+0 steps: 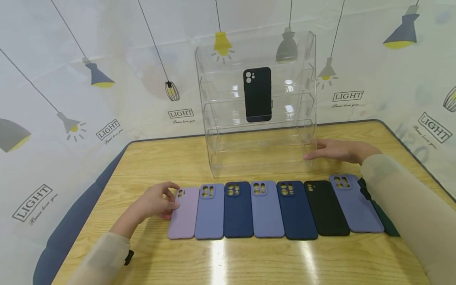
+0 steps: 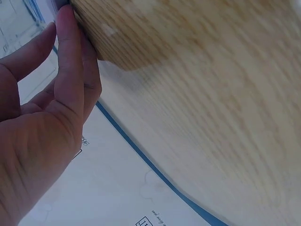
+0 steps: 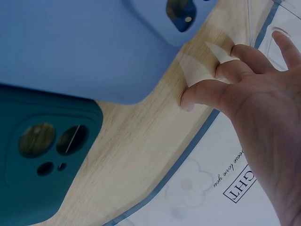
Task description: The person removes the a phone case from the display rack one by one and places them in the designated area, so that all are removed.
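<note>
Left hand: I see its curled fingers and thumb pinching the upper edge of the lilac phone case, leftmost in the row lying flat on the wooden table | Right hand: fingers straight, released, fingertips touching the clear acrylic display rack | Rack: one black phone case stands upright inside.

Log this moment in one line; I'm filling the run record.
left hand: pinches lilac case | right hand: open, touches acrylic rack | black case: in rack
</note>
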Motion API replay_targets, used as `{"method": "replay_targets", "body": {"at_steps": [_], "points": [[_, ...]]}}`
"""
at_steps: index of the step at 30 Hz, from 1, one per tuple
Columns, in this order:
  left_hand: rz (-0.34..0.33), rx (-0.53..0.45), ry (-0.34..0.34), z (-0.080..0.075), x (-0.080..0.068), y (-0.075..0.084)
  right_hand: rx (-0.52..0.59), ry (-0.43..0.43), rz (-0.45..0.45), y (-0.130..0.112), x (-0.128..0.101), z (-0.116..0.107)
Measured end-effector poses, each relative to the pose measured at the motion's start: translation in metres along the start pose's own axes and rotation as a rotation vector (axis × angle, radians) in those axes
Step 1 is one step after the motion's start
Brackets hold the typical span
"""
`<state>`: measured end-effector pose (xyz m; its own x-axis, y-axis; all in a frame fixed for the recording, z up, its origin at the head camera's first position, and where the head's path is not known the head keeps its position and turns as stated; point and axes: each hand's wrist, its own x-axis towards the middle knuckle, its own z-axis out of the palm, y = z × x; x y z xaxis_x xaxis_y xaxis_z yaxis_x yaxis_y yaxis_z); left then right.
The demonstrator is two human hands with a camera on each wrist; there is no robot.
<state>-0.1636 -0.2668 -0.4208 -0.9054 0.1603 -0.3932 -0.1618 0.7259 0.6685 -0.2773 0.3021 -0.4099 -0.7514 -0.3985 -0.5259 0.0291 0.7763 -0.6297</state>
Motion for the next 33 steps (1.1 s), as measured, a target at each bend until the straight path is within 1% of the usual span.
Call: {"method": "replay_targets", "body": {"at_steps": [6, 13, 22, 25, 28, 33], "points": [[-0.009, 0.003, 0.002, 0.001, 0.0, 0.001, 0.005, 0.001, 0.001, 0.0, 0.0, 0.0], [-0.003, 0.0, -0.011, 0.001, 0.001, -0.002, -0.026, 0.031, -0.003, 0.0, -0.001, 0.001], [-0.008, -0.002, -0.028, -0.001, 0.002, -0.002, -0.018, 0.029, -0.007, 0.001, -0.001, 0.002], [-0.002, 0.031, -0.04, -0.004, 0.003, 0.0, -0.018, 0.028, -0.009, 0.001, 0.0, 0.002], [0.018, 0.09, -0.054, -0.008, 0.003, 0.004, -0.018, 0.028, -0.006, 0.002, 0.0, 0.002], [0.053, 0.193, -0.051, -0.017, 0.005, 0.018, -0.022, 0.039, 0.002, 0.002, 0.0, 0.002]]}}
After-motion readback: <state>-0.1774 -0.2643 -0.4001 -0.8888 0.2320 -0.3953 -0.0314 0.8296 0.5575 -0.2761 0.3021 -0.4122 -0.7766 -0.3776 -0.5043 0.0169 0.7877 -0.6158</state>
